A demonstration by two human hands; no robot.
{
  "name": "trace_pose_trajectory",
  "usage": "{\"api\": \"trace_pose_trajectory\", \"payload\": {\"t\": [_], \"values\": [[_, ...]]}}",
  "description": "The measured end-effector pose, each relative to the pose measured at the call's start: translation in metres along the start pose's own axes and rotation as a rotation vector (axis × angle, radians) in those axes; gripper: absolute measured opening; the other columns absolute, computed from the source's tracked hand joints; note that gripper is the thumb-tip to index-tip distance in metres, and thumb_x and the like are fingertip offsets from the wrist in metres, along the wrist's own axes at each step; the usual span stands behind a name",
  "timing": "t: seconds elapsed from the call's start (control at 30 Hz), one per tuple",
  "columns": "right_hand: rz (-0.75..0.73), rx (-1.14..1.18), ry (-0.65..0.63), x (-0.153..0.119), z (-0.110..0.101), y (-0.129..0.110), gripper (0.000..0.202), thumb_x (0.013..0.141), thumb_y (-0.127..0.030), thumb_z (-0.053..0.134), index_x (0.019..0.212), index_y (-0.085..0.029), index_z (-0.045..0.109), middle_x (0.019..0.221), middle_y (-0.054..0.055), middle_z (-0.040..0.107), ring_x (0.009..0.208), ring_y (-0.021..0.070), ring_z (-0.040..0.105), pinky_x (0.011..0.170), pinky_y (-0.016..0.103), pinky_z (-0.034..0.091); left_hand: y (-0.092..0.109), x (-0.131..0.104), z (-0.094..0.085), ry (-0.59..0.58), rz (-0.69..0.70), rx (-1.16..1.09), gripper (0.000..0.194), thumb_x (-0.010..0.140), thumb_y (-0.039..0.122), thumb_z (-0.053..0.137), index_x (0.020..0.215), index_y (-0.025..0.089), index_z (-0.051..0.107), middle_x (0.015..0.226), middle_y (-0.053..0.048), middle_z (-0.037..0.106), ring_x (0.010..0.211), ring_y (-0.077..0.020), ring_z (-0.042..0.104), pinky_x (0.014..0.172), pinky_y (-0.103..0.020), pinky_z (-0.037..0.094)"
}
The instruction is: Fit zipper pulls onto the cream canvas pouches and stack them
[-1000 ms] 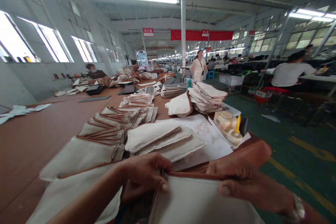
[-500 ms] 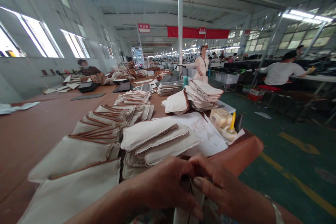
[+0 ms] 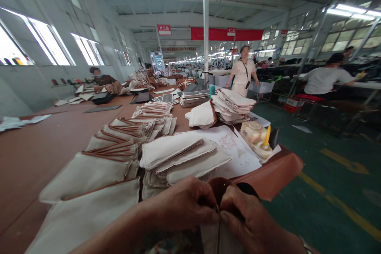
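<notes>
The left hand [image 3: 193, 203] is nearly closed, thumb and fingers pinching the edge of a pale piece [image 3: 210, 239]; the right hand [image 3: 244, 211], a band [image 3: 305, 245] at its wrist, is closed just as tightly, its thumb and finger meeting the left's at the same edge. The piece hangs below the fingertips at the near side of the table [image 3: 26, 166], its brown lining [image 3: 218, 186] bulging up behind them; the fingers hide what they pinch.

Just beyond lies a stack of pale pieces [image 3: 175, 152], loosely fanned; to its left a long row of brown-edged pouches [image 3: 113, 143] overlaps down the table; to its right are a sheet of paper [image 3: 232, 151], a tub [image 3: 253, 131] and a yellow stick [image 3: 267, 137]. Further off stand a taller pile [image 3: 233, 105] and, against it, a folded bundle [image 3: 202, 115]; beyond these, a person in pale clothes [image 3: 242, 73] stands on the floor.

As for progress, the piece in hand seems to be partway through, its edge not yet released; many similar ones lie stacked, but whether each pile is finished or waiting cannot be told.
</notes>
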State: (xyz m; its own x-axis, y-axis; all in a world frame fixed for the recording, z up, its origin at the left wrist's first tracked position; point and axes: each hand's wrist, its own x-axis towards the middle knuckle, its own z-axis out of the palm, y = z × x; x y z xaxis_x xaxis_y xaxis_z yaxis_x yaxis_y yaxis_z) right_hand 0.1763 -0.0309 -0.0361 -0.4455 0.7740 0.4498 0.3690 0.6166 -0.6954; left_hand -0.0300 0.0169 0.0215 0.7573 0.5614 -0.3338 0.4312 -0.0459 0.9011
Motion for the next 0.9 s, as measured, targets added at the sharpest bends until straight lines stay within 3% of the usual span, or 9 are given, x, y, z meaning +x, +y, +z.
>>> {"api": "trace_pose_trajectory", "payload": {"t": [0.2, 0.33, 0.5, 0.6, 0.67, 0.73, 0.8, 0.9], "values": [[-0.132, -0.106, -0.017, 0.0, 0.002, 0.001, 0.014, 0.096, -0.014, 0.041, 0.09, -0.02, 0.052, 0.078, 0.005, 0.064, 0.07, 0.0184, 0.06, 0.077, 0.035, 0.045, 0.004, -0.002, 0.006, 0.068, 0.002, 0.098, 0.006, 0.072, 0.019, 0.06, 0.069, 0.016, 0.056, 0.062, 0.006, 0.037, 0.057, -0.0078, 0.03, 0.046, -0.021, 0.02], [-0.174, -0.248, -0.063, 0.0, 0.003, 0.001, 0.018, 0.094, -0.01, 0.037, 0.089, -0.017, 0.053, 0.076, 0.008, 0.063, 0.067, 0.0204, 0.059, 0.065, 0.032, 0.043, 0.003, -0.002, 0.009, 0.037, 0.019, 0.051, 0.011, 0.074, 0.022, 0.06, 0.069, 0.016, 0.053, 0.06, 0.007, 0.035, 0.055, -0.0075, 0.028, 0.045, -0.021, 0.02], [0.045, -0.044, -0.033, 0.001, 0.001, -0.005, 0.015, 0.09, -0.017, 0.039, 0.084, -0.019, 0.052, 0.075, 0.005, 0.059, 0.068, 0.0186, 0.055, 0.062, 0.03, 0.042, -0.001, -0.007, 0.014, 0.022, 0.067, 0.009, 0.007, 0.078, 0.022, 0.057, 0.081, 0.016, 0.054, 0.065, 0.006, 0.038, 0.056, -0.0077, 0.031, 0.046, -0.019, 0.024], [0.243, 0.131, 0.004, -0.002, 0.0, -0.009, 0.019, 0.092, -0.025, 0.04, 0.076, -0.021, 0.049, 0.074, 0.002, 0.053, 0.07, 0.0177, 0.051, 0.064, 0.028, 0.042, -0.007, -0.011, 0.019, 0.172, 0.13, 0.072, 0.015, 0.079, 0.013, 0.051, 0.093, 0.017, 0.055, 0.071, 0.006, 0.043, 0.058, -0.0079, 0.037, 0.049, -0.017, 0.03], [0.35, 0.244, 0.004, -0.004, 0.0, -0.011, 0.021, 0.093, -0.03, 0.041, 0.076, -0.02, 0.049, 0.076, 0.001, 0.051, 0.07, 0.0173, 0.049, 0.065, 0.029, 0.042, -0.01, -0.012, 0.022, 0.323, 0.242, 0.233, 0.018, 0.078, 0.007, 0.051, 0.092, 0.018, 0.056, 0.076, 0.004, 0.05, 0.063, -0.0085, 0.043, 0.055, -0.017, 0.035], [0.409, 0.338, 0.01, -0.005, 0.0, -0.013, 0.023, 0.092, -0.035, 0.044, 0.074, -0.02, 0.05, 0.077, 0.001, 0.049, 0.069, 0.0168, 0.046, 0.066, 0.029, 0.041, -0.013, -0.012, 0.025, 0.402, 0.381, 0.438, 0.017, 0.078, 0.005, 0.052, 0.089, 0.018, 0.056, 0.083, 0.001, 0.056, 0.07, -0.0095, 0.05, 0.062, -0.018, 0.039], [0.459, 0.396, 0.02, -0.004, 0.001, -0.014, 0.027, 0.092, -0.037, 0.045, 0.071, -0.02, 0.05, 0.077, 0.001, 0.049, 0.069, 0.017, 0.045, 0.067, 0.029, 0.041, -0.013, -0.012, 0.028, 0.407, 0.459, 0.612, 0.015, 0.082, 0.006, 0.049, 0.089, 0.017, 0.057, 0.089, -0.002, 0.06, 0.072, -0.0106, 0.054, 0.065, -0.019, 0.041], [0.506, 0.479, 0.022, -0.003, 0.003, -0.013, 0.035, 0.095, -0.041, 0.039, 0.068, -0.021, 0.049, 0.073, 0.002, 0.05, 0.071, 0.0184, 0.044, 0.068, 0.03, 0.04, -0.012, -0.011, 0.03, 0.387, 0.412, 0.82, 0.014, 0.09, 0.011, 0.046, 0.088, 0.017, 0.058, 0.087, -0.004, 0.063, 0.069, -0.0123, 0.058, 0.062, -0.02, 0.044]]}}
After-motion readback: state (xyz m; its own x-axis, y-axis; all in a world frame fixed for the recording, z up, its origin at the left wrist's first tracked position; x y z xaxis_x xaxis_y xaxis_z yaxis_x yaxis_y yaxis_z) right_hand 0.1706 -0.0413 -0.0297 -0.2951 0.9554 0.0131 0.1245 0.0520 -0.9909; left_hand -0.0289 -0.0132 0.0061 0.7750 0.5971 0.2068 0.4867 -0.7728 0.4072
